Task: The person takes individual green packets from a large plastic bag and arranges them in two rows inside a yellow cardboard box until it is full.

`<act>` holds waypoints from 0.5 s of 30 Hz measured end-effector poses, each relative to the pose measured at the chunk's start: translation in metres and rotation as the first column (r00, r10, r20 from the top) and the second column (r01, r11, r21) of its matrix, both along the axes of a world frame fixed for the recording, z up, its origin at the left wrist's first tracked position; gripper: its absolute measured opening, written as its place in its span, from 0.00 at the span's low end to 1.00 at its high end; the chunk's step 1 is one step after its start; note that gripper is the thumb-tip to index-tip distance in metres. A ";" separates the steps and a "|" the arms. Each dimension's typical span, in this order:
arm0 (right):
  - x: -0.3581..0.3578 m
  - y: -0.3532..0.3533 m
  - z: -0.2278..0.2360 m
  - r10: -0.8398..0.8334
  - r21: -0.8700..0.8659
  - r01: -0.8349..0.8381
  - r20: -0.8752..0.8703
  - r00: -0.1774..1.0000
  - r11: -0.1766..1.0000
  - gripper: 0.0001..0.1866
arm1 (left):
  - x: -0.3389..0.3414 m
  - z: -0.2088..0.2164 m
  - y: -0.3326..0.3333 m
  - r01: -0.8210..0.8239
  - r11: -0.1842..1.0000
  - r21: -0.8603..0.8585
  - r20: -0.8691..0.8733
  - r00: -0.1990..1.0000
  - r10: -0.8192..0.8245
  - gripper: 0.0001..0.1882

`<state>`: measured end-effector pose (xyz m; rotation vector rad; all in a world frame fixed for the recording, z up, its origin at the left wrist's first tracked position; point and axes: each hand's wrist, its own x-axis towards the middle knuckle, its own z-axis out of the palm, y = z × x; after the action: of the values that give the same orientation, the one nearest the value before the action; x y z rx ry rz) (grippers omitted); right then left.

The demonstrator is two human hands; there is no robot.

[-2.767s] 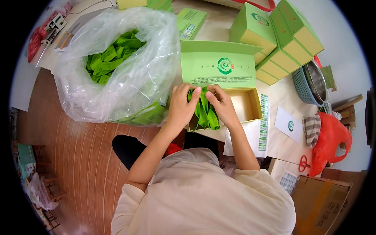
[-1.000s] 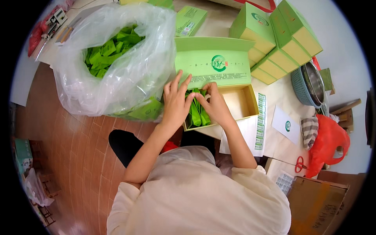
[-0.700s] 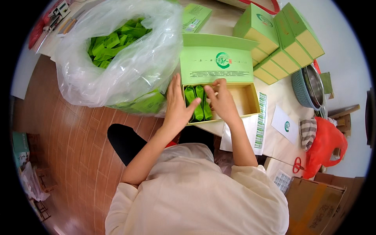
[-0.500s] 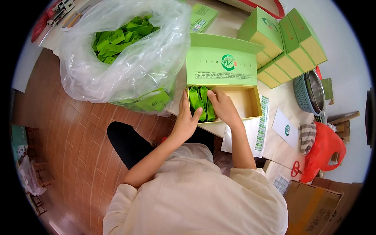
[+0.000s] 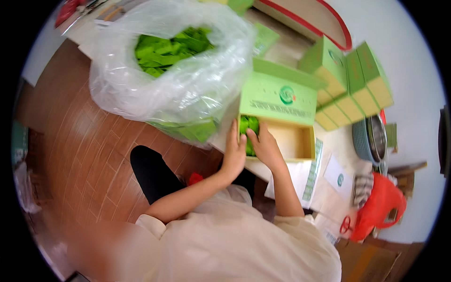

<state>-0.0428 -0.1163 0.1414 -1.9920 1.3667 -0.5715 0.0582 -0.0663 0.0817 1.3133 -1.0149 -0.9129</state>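
An open light-green carton (image 5: pixel 311 141) with a cream inside lies on the table, its printed lid (image 5: pixel 272 105) folded back at the far side. Several shiny green packets (image 5: pixel 250 123) stand packed in its left end, and the right end shows bare. My left hand (image 5: pixel 233 155) is at the carton's left wall, its thumb over the packets. From the right, inside the carton, my right hand (image 5: pixel 267 145) presses against the same packets. Between them the two hands squeeze the packets together; some fingertips are hidden.
Left of the carton bulges a large clear plastic bag (image 5: pixel 112 89) full of green packets. Stacked green cartons (image 5: pixel 357 89) stand at the back right. Nearby are a blue basket with a metal bowl (image 5: pixel 366 141), a label sheet (image 5: pixel 312 171), red scissors (image 5: pixel 346 224) and a red bag (image 5: pixel 380 202).
The view has shifted, so the scene sits lower and blurs slightly. My hands have closed in on the packets, which now look more tightly pressed to the carton's left end.
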 end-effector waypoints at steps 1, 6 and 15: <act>-0.003 -0.003 -0.004 0.015 -0.037 -0.013 0.050 0.999 0.999 0.23 | -0.002 -0.002 -0.001 0.026 0.999 -0.047 0.050 0.998 -0.024 0.32; 0.000 -0.004 0.019 -0.004 -0.034 -0.015 -0.491 0.871 0.999 0.23 | 0.008 0.010 0.006 0.127 0.992 -0.014 0.078 0.989 -0.126 0.37; 0.110 -0.045 0.147 0.329 -0.608 -0.300 -0.067 0.942 0.735 0.10 | 0.106 0.048 0.072 0.021 0.968 -0.250 -0.202 0.977 -0.073 0.10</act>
<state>0.0674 -0.1614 0.2881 -2.6361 0.8233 -0.9818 0.1644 0.0055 0.1299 0.9669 -0.9630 -0.9088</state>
